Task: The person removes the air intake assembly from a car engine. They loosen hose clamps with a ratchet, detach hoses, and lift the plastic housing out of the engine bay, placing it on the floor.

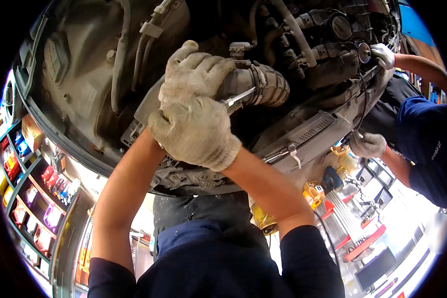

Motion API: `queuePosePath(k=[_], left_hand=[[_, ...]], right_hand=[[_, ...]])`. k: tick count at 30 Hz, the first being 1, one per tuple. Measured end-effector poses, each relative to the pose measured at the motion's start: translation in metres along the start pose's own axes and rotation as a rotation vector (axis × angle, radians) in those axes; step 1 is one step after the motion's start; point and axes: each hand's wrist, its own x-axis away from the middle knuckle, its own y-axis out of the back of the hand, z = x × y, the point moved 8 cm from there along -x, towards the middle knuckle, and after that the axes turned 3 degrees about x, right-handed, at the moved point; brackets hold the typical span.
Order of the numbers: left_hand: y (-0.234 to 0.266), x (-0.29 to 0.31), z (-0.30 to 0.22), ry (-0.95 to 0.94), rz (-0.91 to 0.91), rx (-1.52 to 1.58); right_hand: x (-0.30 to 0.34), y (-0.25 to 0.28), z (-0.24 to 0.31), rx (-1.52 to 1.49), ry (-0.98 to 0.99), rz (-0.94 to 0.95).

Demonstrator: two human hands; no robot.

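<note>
My right hand, in a pale knit glove, is closed around a screwdriver whose handle is mostly hidden in the palm. Its metal shaft points right, with the tip at the clamp band around a ribbed black air intake hose. Just beyond it, my left hand, gloved alike, has its fingers curled over the smooth part of the intake duct. My right wrist crosses over the left one. A sensor plug stands on the duct next to the left fingertips.
On the right, a co-worker's gloved hand is at a round metal part; their other hand is lower, by the car's front edge. A metal tool lies on the front panel. Shelves stand left.
</note>
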Motion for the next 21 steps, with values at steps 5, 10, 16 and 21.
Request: queuePosePath(k=[5, 10, 16, 21], left_hand=[[-0.01, 0.003, 0.001, -0.001, -0.083, -0.047], [-0.006, 0.004, 0.0, 0.013, -0.035, -0.064], [-0.008, 0.005, -0.004, 0.003, -0.043, -0.1], [-0.01, 0.013, 0.002, -0.003, 0.027, -0.182]], right_hand=[[0.01, 0.015, -0.002, -0.113, 0.114, 0.709], [0.006, 0.076, -0.085, -0.28, -0.116, 0.652], [0.045, 0.116, -0.143, -0.809, -0.375, -0.045], [-0.011, 0.071, -0.012, -0.357, 0.103, 0.106]])
